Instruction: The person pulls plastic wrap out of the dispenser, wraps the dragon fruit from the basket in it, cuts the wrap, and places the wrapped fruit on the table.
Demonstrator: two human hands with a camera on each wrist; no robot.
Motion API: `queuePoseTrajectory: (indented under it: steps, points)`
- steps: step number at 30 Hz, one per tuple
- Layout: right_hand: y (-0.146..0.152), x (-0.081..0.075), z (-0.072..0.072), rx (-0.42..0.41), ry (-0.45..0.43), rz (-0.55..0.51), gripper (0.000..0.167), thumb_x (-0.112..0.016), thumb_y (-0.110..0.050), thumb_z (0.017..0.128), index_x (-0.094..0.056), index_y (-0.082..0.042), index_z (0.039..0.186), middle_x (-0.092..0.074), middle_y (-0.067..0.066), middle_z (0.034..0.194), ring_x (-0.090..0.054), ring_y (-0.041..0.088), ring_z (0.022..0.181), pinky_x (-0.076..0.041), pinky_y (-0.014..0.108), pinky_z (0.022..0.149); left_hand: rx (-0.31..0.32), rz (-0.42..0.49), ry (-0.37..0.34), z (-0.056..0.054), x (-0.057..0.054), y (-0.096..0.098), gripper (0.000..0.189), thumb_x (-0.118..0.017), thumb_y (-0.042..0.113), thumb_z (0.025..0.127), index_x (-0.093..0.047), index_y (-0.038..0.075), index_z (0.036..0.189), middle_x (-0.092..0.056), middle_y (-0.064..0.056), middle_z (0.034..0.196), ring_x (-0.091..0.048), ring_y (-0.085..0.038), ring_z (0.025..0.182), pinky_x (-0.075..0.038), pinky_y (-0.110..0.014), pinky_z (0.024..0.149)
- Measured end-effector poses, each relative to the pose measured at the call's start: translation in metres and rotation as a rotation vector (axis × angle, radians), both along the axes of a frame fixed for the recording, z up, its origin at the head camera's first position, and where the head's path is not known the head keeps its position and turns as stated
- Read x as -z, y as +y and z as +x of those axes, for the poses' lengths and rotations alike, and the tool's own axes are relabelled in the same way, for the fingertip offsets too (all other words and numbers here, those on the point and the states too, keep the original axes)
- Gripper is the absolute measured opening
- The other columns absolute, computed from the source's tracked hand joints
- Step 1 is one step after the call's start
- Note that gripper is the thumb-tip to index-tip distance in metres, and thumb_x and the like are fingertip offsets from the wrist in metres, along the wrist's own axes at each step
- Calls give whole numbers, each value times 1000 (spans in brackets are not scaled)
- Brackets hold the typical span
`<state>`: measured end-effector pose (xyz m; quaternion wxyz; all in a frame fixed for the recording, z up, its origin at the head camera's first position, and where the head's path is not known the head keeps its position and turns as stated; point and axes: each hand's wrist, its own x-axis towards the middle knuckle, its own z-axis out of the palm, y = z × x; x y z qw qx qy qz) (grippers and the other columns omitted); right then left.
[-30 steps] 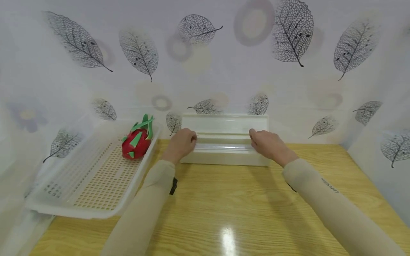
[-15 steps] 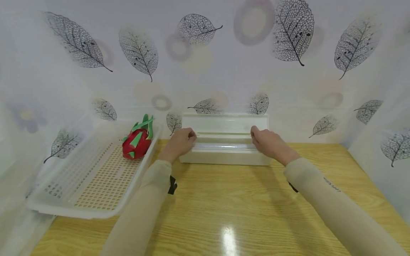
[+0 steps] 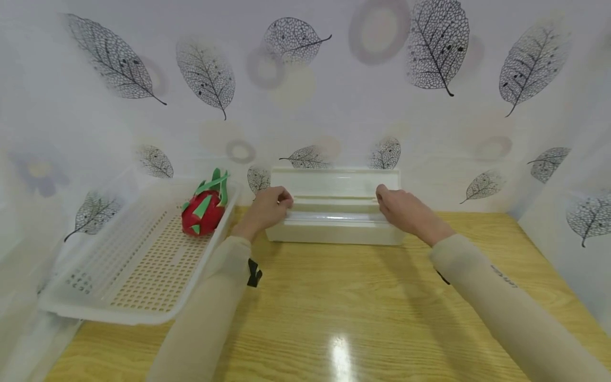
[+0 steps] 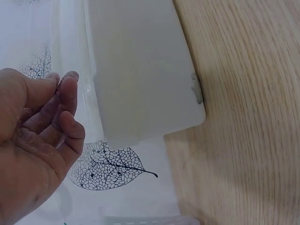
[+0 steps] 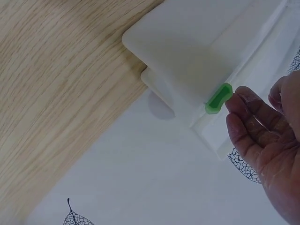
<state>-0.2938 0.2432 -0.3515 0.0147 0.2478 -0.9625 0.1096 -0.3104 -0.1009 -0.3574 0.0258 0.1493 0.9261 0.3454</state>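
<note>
A long white cling film dispenser (image 3: 334,235) stands at the back of the table, its lid (image 3: 329,183) raised against the wall covering. Shiny clear cling film (image 3: 334,216) shows inside it. My left hand (image 3: 264,210) is at the dispenser's left end, thumb and forefinger pinched together on the film's barely visible edge. My right hand (image 3: 406,212) pinches in the same way at the right end, other fingers loosely curled. A green end piece (image 5: 219,98) sits on the dispenser beside the right fingertips in the right wrist view.
At the left, a white perforated plastic basket (image 3: 179,302) holds a red dragon fruit (image 3: 202,213) with green scales. A leaf-printed covering (image 3: 329,116) rises directly behind the dispenser. The wooden table (image 3: 343,307) extends in front.
The hands have drifted slightly apart, the left one leftward and the right one rightward, both a little higher. Dispenser, basket and dragon fruit stay where they were.
</note>
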Motion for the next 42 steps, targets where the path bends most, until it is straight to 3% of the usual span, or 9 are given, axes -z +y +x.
queuePoseTrajectory:
  steps: [4,7,10,17,25,28,32,38,42]
  points:
    - [2,-4,1,-21,-11,-5,10,-44,-8,106,-49,0,111,-55,8,72,-44,16,57,-41,32,55,6,14,1,2,-1,-1,20,-52,18,106,-65,6,114,-71,-10,108,-67,-24,95,-57,-37,81]
    - [4,-6,1,-22,-26,19,23,-57,-10,103,-57,5,120,-68,16,90,-63,24,74,-54,40,67,4,25,-1,3,0,-2,20,-52,17,106,-65,5,114,-71,-12,108,-69,-24,94,-58,-35,79]
    - [7,-4,0,-22,-24,54,32,-67,-9,97,-63,9,124,-69,22,105,-68,31,90,-59,46,78,-2,34,0,2,1,-2,19,-52,16,106,-65,4,114,-71,-14,107,-70,-24,92,-58,-34,77]
    - [16,1,-1,4,54,56,16,-58,0,99,-74,4,99,-64,16,88,-60,24,76,-54,42,70,0,39,22,2,2,-2,23,-52,17,106,-64,3,119,-72,-13,108,-68,-23,92,-58,-35,81]
    - [20,-3,1,23,27,52,14,-58,-1,100,-70,5,101,-64,17,90,-60,24,76,-55,42,69,-14,60,83,1,1,-4,13,-56,12,103,-63,5,111,-73,-11,102,-67,-25,91,-56,-39,84]
    - [21,-4,2,39,11,52,15,-55,-2,101,-69,5,101,-64,16,90,-59,22,74,-53,40,67,13,29,116,1,1,-6,16,-53,9,103,-66,6,109,-73,-12,104,-67,-26,93,-56,-41,85]
    - [24,-5,4,38,13,47,15,-55,-2,102,-68,4,101,-64,15,89,-57,21,73,-51,39,66,66,-4,131,2,0,-8,27,-48,6,103,-71,1,118,-73,-15,115,-67,-29,103,-57,-42,92]
    - [26,-6,5,36,32,21,16,-53,-1,101,-68,5,103,-64,15,90,-58,20,73,-53,39,68,103,-34,144,1,0,-10,33,-59,5,95,-67,-3,126,-70,-19,122,-66,-31,111,-57,-42,98]
    - [25,-6,6,37,35,24,16,-53,-2,102,-67,5,102,-63,14,89,-55,19,71,-50,36,66,102,-77,198,0,5,-9,35,-69,7,92,-67,-3,126,-70,-19,123,-65,-33,114,-56,-44,100]
